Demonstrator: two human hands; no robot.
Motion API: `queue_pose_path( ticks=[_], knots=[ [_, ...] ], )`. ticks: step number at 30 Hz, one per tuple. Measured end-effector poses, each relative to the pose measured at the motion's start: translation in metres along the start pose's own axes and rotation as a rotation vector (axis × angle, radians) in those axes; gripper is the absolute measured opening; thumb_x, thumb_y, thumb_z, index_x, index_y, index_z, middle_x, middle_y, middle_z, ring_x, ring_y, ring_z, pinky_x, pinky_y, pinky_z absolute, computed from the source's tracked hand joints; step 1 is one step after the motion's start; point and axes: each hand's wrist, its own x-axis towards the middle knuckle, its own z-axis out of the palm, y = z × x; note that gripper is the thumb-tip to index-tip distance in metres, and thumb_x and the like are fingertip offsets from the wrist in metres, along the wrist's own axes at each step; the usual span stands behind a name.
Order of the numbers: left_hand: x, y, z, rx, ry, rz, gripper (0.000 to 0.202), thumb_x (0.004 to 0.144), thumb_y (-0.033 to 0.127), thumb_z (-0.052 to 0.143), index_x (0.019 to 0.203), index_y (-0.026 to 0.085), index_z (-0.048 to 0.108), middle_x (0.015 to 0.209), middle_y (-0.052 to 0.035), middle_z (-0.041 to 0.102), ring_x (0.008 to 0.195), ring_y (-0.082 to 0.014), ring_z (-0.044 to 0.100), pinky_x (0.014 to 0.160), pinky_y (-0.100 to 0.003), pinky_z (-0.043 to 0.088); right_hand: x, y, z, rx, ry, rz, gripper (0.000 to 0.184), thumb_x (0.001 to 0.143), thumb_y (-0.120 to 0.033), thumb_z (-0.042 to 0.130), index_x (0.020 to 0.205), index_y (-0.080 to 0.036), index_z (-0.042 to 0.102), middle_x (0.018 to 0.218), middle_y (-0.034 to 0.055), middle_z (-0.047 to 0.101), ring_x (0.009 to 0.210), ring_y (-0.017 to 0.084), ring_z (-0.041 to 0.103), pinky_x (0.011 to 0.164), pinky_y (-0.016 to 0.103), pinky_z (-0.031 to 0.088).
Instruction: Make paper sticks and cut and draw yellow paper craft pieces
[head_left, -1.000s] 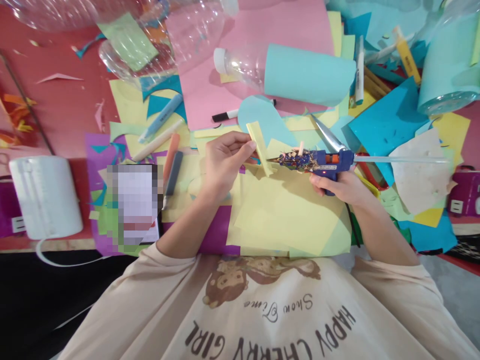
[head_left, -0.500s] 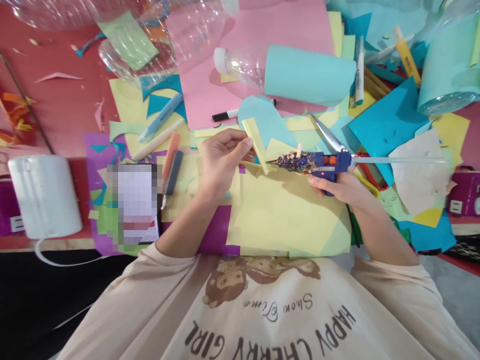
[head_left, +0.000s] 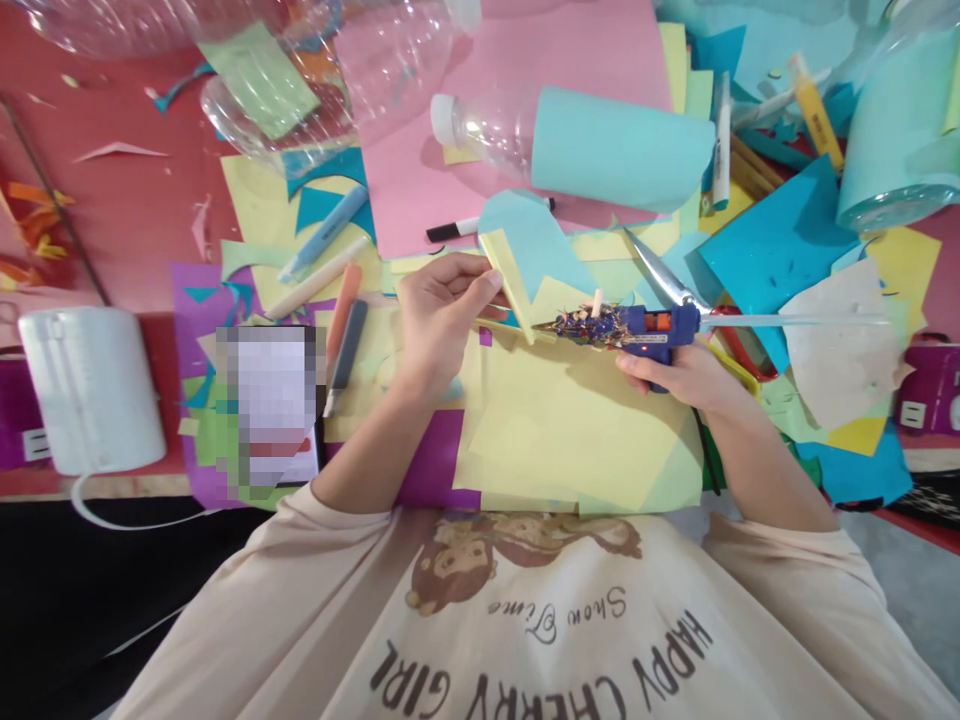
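Observation:
My left hand (head_left: 439, 315) is closed in a pinch on a narrow yellow paper strip (head_left: 508, 283), held slanted above the table. My right hand (head_left: 679, 372) grips a blue hot glue gun (head_left: 645, 328) pointing left. Its nozzle, crusted with paper scraps, touches the lower end of the strip. A clear glue stick (head_left: 795, 320) juts out of the gun's back to the right. Under both hands lie overlapping yellow paper sheets (head_left: 577, 430).
A plastic bottle wrapped in light blue paper (head_left: 592, 145) lies behind on a pink sheet (head_left: 450, 150). Scissors (head_left: 660, 270), markers (head_left: 322, 235), a black pen (head_left: 457, 228) and coloured scraps are scattered around. A white roll (head_left: 90, 385) stands at the left; more clear bottles (head_left: 330, 70) lie at the back.
My left hand has tilted the yellow strip slightly up and left. The glue gun's tip has stayed against the strip's lower end.

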Motion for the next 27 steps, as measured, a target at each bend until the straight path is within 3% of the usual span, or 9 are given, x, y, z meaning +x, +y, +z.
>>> queue_pose_path(
  ticks=[27],
  knots=[
    [0.0013,0.0064,0.0003,-0.04,0.09,-0.046,0.016,0.068,0.033,0.076,0.072,0.02,0.068,0.059,0.0047,0.067,0.052,-0.0089,0.067,0.047,-0.015,0.055,-0.0004,0.003,-0.0008,0.014,0.006,0.038,0.044,0.078,-0.062,0.064,0.06,-0.024,0.053,0.05,0.001,0.055,0.048,0.015,0.051,0.049,0.033,0.043]
  ],
)
